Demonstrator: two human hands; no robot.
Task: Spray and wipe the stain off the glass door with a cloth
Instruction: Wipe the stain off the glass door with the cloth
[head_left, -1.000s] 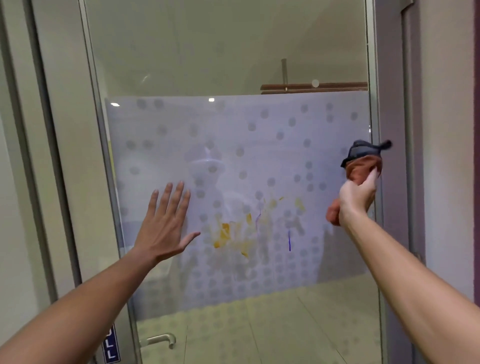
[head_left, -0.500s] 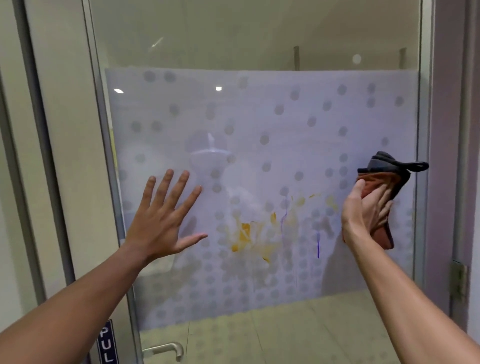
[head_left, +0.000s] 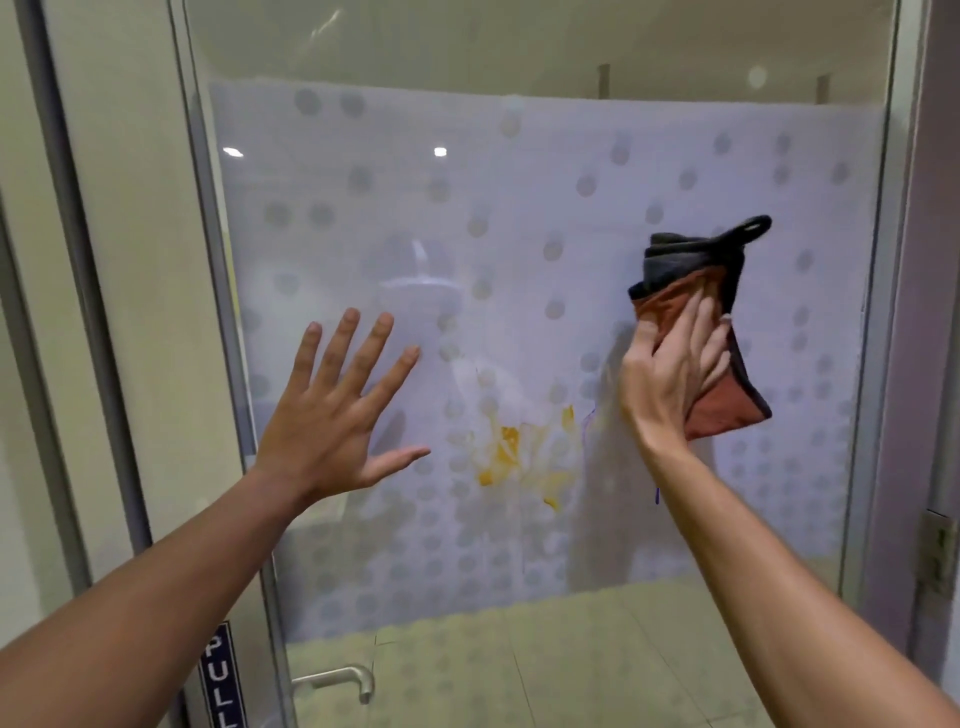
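The glass door fills the view, with a frosted dotted band across its middle. A yellow-orange stain with thin purple streaks sits at the band's centre. My right hand presses a folded rust-and-grey cloth flat against the glass, just right of the stain. A black loop sticks out from the cloth's top corner. My left hand is open with fingers spread, palm towards the glass left of the stain. No spray bottle is in view.
A metal frame runs down the door's left edge, with a "PULL" sign and a metal handle low down. A hinge sits on the right frame. Beige walls flank both sides.
My right hand has swung the cloth from the door's right edge onto the glass and flattened it there, next to the stain. My left hand has stayed spread near the glass.
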